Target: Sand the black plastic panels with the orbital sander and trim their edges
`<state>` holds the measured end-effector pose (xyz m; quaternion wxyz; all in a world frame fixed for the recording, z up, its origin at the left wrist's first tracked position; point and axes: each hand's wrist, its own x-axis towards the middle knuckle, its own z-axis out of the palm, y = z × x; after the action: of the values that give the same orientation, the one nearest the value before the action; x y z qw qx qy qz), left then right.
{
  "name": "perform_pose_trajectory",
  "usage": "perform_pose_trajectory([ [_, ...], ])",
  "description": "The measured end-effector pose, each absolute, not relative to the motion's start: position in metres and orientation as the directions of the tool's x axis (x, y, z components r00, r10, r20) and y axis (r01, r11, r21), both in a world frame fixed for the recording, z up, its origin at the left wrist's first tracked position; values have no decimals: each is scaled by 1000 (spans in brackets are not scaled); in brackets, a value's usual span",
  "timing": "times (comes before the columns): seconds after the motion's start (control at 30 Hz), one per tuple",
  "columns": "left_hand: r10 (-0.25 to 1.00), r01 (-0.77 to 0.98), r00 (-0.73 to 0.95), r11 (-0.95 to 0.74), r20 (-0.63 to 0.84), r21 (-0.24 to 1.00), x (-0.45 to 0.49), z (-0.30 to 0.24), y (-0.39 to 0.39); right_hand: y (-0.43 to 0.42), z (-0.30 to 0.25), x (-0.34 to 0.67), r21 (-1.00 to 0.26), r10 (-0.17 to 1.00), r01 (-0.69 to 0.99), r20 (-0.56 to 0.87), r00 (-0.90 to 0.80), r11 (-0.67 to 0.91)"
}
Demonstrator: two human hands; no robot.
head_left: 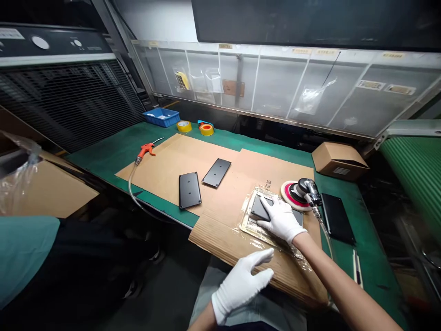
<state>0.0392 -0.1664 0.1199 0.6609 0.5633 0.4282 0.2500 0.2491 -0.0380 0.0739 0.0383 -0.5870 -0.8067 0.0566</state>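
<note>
My right hand (280, 219), in a white glove, lies across a black plate (259, 208), with its thumb at the near side and fingers toward the far side. The palm hides the plate's middle. Under the plate is a pale frame (245, 224) wrapped with clear tape, lying on cardboard. My left hand (243, 282), also gloved, hovers in front of the cardboard's near edge, thumb and fingers apart, holding nothing. Just beyond my right hand sits an air polisher (305, 191) with a white and red round pad.
Two black plates (189, 190) (217, 173) lie left on the cardboard sheet (234, 193); another dark plate (337, 218) is at right. An orange air gun (146, 151), tape rolls (184, 126), a blue bin (161, 117) and a carton (339, 160) stand around. A person's sleeve (27, 253) shows left.
</note>
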Motion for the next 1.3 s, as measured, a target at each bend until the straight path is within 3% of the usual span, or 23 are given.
perform_pose_trajectory([
  [0.2, 826, 170, 487, 230, -284, 958, 39, 118, -156, -40, 69, 253, -122, 947, 939, 22, -321, 321],
  [0.37, 847, 238, 487, 107, -214, 965, 43, 125, -150, -33, 69, 265, -166, 907, 902, -71, -414, 399],
  [0.57, 846, 218, 479, 145, -235, 965, 40, 120, -155, -42, 56, 259, -110, 930, 925, -10, -367, 364],
  [0.67, 850, 202, 476, 145, -226, 969, 43, 120, -156, -40, 71, 260, -109, 914, 909, -15, -406, 402],
  [0.73, 858, 195, 466, 136, -214, 971, 43, 118, -156, -31, 90, 270, -98, 923, 918, 56, -381, 385],
  [0.77, 864, 185, 456, 142, -213, 972, 43, 117, -156, -23, 101, 278, -89, 946, 946, 115, -301, 312],
  [0.83, 879, 150, 422, 176, -224, 973, 42, 112, -155, -6, 120, 298, -121, 984, 993, 174, 23, -2],
  [0.9, 888, 102, 391, 220, -242, 970, 39, 108, -152, 13, 133, 320, -184, 938, 930, 81, 338, -319],
  [0.97, 893, 61, 378, 239, -244, 969, 37, 105, -150, 30, 138, 338, -225, 894, 867, -46, 446, -445],
  [1.13, 917, 8, 343, 214, -204, 977, 24, 103, -146, 37, 143, 344, -314, 934, 880, -80, 350, -356],
  [1.3, 946, -23, 253, 215, -202, 976, 19, 103, -131, -5, 150, 298, -334, 998, 942, -67, 5, -27],
])
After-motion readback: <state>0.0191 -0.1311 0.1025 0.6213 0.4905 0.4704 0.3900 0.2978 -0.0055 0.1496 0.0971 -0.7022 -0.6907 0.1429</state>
